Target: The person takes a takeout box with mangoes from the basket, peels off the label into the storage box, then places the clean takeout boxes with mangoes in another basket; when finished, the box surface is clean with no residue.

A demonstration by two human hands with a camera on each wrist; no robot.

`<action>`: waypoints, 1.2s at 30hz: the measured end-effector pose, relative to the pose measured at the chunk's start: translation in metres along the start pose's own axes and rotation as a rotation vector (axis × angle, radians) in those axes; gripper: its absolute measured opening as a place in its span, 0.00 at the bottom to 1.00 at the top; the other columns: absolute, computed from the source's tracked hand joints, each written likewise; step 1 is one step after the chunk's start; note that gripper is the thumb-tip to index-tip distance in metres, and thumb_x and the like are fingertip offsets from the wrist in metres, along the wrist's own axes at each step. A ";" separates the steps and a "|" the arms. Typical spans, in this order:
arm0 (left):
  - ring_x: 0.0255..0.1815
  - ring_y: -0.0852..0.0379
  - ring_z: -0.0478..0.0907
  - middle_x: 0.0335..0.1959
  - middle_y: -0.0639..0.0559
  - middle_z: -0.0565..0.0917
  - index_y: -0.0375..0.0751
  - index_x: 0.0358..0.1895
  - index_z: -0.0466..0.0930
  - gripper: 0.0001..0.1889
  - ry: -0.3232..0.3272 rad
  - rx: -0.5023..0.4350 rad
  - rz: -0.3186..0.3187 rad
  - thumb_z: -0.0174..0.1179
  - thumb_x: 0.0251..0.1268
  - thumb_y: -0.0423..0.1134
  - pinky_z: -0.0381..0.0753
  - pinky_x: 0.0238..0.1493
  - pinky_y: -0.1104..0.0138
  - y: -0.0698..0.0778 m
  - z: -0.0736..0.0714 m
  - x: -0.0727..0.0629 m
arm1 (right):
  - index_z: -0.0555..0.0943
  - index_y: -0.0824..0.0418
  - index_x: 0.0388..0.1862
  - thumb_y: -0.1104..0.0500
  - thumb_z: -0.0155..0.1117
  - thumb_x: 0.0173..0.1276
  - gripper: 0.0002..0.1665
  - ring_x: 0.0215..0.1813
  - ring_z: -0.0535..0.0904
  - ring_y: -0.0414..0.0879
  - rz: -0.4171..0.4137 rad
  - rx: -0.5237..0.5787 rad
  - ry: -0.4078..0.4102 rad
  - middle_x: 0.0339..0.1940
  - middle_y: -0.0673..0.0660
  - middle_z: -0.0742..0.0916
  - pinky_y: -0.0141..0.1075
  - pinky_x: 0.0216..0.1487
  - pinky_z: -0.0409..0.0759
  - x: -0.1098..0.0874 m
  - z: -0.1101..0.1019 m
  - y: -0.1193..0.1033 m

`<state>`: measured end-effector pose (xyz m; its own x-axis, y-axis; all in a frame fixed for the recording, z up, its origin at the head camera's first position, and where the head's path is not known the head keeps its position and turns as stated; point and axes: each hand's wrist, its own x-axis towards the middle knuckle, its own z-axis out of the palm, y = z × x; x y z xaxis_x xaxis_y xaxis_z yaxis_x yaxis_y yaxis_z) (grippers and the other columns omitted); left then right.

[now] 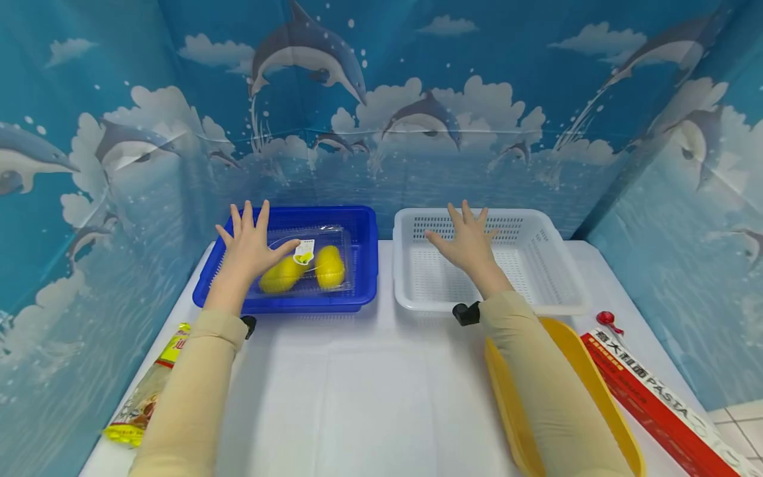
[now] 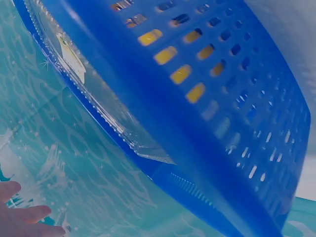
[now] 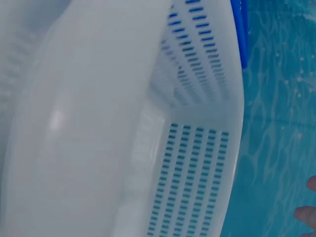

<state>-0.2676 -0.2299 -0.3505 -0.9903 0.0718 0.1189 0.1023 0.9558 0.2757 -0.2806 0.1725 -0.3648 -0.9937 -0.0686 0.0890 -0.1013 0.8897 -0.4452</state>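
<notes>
My left hand [image 1: 247, 247], fingers spread, is over the left part of a blue basket [image 1: 366, 265] and holds nothing. In that basket lies a clear plastic box [image 1: 342, 242] with yellow fruit [image 1: 330, 267] inside and a white label [image 1: 304, 252] on its lid. Over a white basket [image 1: 548, 265] my right hand [image 1: 467, 244] is spread as well, with nothing in it. The left wrist view has the blue basket's slotted side [image 2: 247, 98] close up, fingertips [image 2: 34, 215] at the lower left. White basket wall [image 3: 192, 173] fills much of the right wrist view.
A yellow basket [image 1: 572, 338] lies partly under my right forearm. Right of it are a long red pasta box [image 1: 656, 404] and a small red object [image 1: 606, 319]. At the left edge is a yellow-and-clear food packet [image 1: 143, 391]. A dolphin-print curtain [image 1: 381, 172] surrounds the white table [image 1: 346, 397].
</notes>
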 end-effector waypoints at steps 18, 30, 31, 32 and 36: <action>0.75 0.21 0.24 0.76 0.22 0.38 0.36 0.80 0.35 0.57 -0.076 -0.037 -0.080 0.53 0.63 0.71 0.31 0.63 0.22 -0.053 -0.004 -0.040 | 0.55 0.56 0.80 0.31 0.52 0.70 0.49 0.80 0.42 0.71 -0.124 0.000 -0.139 0.82 0.63 0.53 0.76 0.69 0.44 -0.001 0.045 -0.081; 0.73 0.18 0.36 0.74 0.17 0.36 0.31 0.78 0.28 0.65 -0.295 -0.150 -0.162 0.60 0.58 0.70 0.48 0.65 0.25 -0.084 -0.007 -0.062 | 0.64 0.61 0.76 0.38 0.58 0.71 0.43 0.77 0.61 0.59 -0.237 0.115 -0.174 0.77 0.63 0.66 0.51 0.74 0.64 -0.011 0.078 -0.122; 0.73 0.18 0.37 0.74 0.17 0.35 0.31 0.77 0.27 0.65 -0.320 -0.163 -0.172 0.60 0.57 0.70 0.49 0.65 0.26 -0.086 -0.007 -0.063 | 0.65 0.61 0.75 0.38 0.58 0.71 0.42 0.76 0.63 0.59 -0.240 0.131 -0.175 0.76 0.63 0.67 0.51 0.74 0.66 -0.012 0.080 -0.125; 0.73 0.18 0.38 0.74 0.17 0.35 0.31 0.77 0.26 0.66 -0.341 -0.175 -0.184 0.61 0.57 0.69 0.49 0.65 0.26 -0.087 -0.007 -0.065 | 0.66 0.61 0.74 0.39 0.58 0.71 0.41 0.76 0.64 0.59 -0.241 0.146 -0.178 0.75 0.64 0.69 0.51 0.73 0.67 -0.012 0.082 -0.127; 0.71 0.15 0.38 0.74 0.16 0.36 0.28 0.77 0.27 0.67 -0.363 -0.162 -0.203 0.62 0.56 0.69 0.50 0.63 0.25 -0.091 -0.002 -0.068 | 0.67 0.61 0.73 0.40 0.59 0.72 0.39 0.75 0.65 0.59 -0.209 0.189 -0.210 0.73 0.63 0.71 0.52 0.73 0.67 -0.012 0.090 -0.134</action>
<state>-0.2096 -0.3219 -0.3817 -0.9577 0.0104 -0.2875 -0.1127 0.9060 0.4081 -0.2599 0.0134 -0.3863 -0.9369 -0.3491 0.0185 -0.2908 0.7486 -0.5959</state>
